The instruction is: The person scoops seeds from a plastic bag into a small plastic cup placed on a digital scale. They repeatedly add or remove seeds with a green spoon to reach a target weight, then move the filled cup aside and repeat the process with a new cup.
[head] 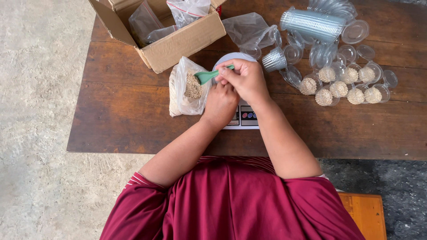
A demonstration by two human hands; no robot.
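My right hand (246, 78) grips the handle of a green plastic spoon (206, 76), whose bowl reaches over a clear plastic bag of pale grain (187, 88) on the dark wooden table (124, 120). My left hand (220, 103) is curled beneath the right one, above a small white kitchen scale (243, 116) with a round pan (231, 58). What the left hand holds is hidden by the right hand.
An open cardboard box (178, 42) with plastic bags sits at the back left. Several small clear cups filled with grain (342, 86) stand at the right, behind them stacks of bare cups (311, 24) and lids. An orange stool (367, 213) stands at lower right.
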